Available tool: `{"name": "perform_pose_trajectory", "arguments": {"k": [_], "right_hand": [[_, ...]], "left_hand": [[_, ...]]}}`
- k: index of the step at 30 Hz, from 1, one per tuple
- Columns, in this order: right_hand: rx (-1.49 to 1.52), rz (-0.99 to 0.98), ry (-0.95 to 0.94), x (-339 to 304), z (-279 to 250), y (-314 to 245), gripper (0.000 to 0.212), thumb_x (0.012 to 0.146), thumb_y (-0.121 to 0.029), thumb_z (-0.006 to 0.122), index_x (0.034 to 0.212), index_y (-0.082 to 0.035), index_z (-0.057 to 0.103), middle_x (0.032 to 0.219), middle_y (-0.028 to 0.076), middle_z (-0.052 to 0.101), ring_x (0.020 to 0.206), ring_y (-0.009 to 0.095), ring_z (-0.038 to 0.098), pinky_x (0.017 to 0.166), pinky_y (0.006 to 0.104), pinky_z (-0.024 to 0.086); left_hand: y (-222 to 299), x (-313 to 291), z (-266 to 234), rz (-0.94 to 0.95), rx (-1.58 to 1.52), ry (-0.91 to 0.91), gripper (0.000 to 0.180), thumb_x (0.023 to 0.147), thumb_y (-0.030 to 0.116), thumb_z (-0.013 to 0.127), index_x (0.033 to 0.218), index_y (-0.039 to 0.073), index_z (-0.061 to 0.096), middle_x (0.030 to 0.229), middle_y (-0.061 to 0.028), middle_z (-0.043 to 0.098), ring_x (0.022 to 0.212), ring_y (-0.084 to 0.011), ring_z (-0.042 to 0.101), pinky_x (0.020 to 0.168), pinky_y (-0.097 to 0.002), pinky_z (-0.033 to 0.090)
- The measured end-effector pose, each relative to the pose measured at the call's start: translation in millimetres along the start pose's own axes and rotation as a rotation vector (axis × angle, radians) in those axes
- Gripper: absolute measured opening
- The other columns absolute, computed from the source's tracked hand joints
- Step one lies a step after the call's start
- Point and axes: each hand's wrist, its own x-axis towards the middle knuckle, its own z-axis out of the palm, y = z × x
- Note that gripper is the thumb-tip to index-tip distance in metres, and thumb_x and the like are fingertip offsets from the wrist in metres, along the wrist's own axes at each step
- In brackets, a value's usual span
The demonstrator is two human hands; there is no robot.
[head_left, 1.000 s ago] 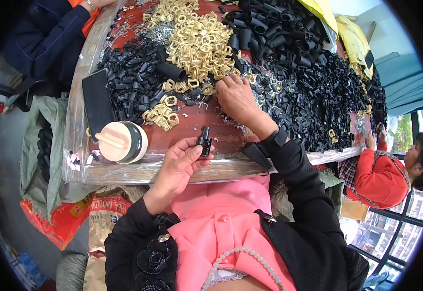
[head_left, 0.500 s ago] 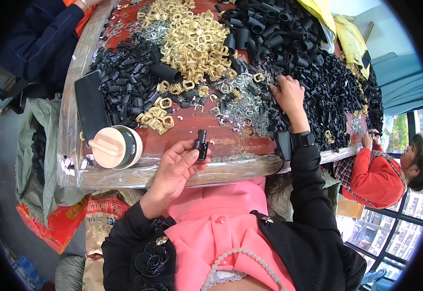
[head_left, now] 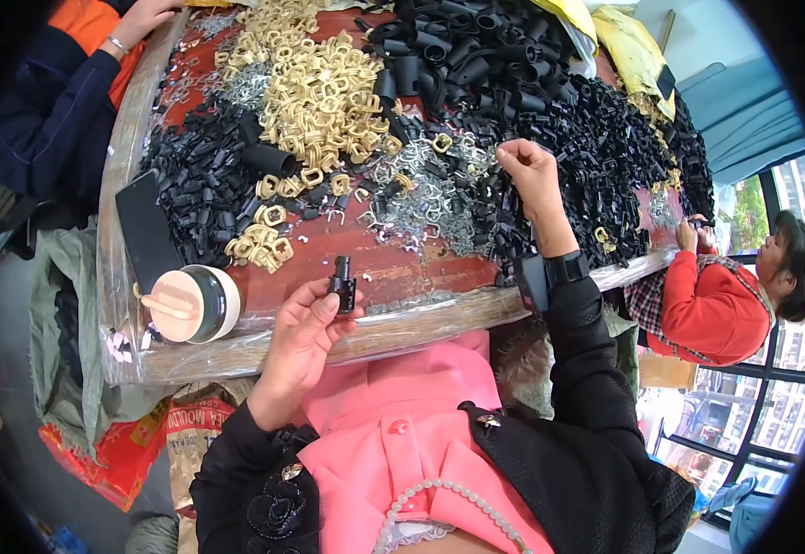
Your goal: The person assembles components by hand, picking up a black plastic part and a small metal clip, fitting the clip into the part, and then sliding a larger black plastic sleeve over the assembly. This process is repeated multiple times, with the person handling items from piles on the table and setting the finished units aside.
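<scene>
Near the table's front edge, my left hand grips a small black plastic fitting between thumb and fingers. The fitting stands upright, its narrow end up. My right hand is raised at the border between silvery U-shaped metal clips and a wide heap of small black plastic parts. Thumb and forefinger are pinched together there; whatever lies between them is too small to make out. Small springs are scattered below the clips.
Beige ring-like pieces and black tubes are heaped farther back. A lidded jar and a dark phone sit at left. One person works at the right, another person's arm shows upper left.
My right hand has come up from the heap, its fingers drawing into a pinch. My left hand still holds the black fitting. The whole view has shifted a little.
</scene>
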Motion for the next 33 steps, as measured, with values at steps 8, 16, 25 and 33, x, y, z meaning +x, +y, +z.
{"name": "perform_pose_trajectory", "arguments": {"k": [8, 16, 25, 33], "right_hand": [[0.848, 0.458, -0.405, -53.7, 21.1, -38.2, 0.004, 0.083, -0.008, 0.051, 0.083, -0.004, 0.050, 0.065, 0.000, 0.051, 0.057, 0.007, 0.049, 0.051, 0.0181, 0.040], [0.886, 0.507, -0.597, -111.5, 57.6, -72.3, 0.006, 0.084, -0.009, 0.050, 0.086, -0.003, 0.048, 0.073, 0.004, 0.055, 0.060, 0.009, 0.052, 0.054, 0.0182, 0.043], [0.771, 0.361, -0.647, -130.7, 73.1, -77.1, 0.007, 0.084, -0.009, 0.051, 0.083, -0.003, 0.049, 0.074, 0.004, 0.058, 0.060, 0.006, 0.050, 0.055, 0.0174, 0.042], [0.560, 0.220, -0.501, -141.8, 74.2, -82.4, 0.009, 0.084, -0.011, 0.053, 0.082, -0.003, 0.048, 0.071, 0.000, 0.054, 0.061, 0.003, 0.047, 0.052, 0.0167, 0.040]], "left_hand": [[-0.9, 4.0, 6.9, 0.005, 0.006, -0.037, 0.027, 0.082, 0.013, 0.054, 0.105, 0.001, 0.046, 0.098, -0.0121, 0.057, 0.084, -0.0153, 0.057, 0.071, -0.0239, 0.046], [-7.0, 12.4, 18.7, 0.096, -0.067, -0.150, 0.028, 0.082, 0.013, 0.054, 0.105, 0.000, 0.046, 0.100, -0.0112, 0.056, 0.092, -0.0159, 0.054, 0.082, -0.0281, 0.041], [-11.3, 12.8, 17.2, 0.136, -0.099, -0.240, 0.028, 0.081, 0.016, 0.055, 0.102, 0.000, 0.047, 0.101, -0.0149, 0.055, 0.096, -0.0207, 0.054, 0.087, -0.0308, 0.042], [-15.0, 10.2, 18.1, 0.122, -0.123, -0.180, 0.028, 0.080, 0.016, 0.057, 0.101, 0.000, 0.047, 0.101, -0.0145, 0.055, 0.098, -0.0206, 0.053, 0.089, -0.0319, 0.041]]}}
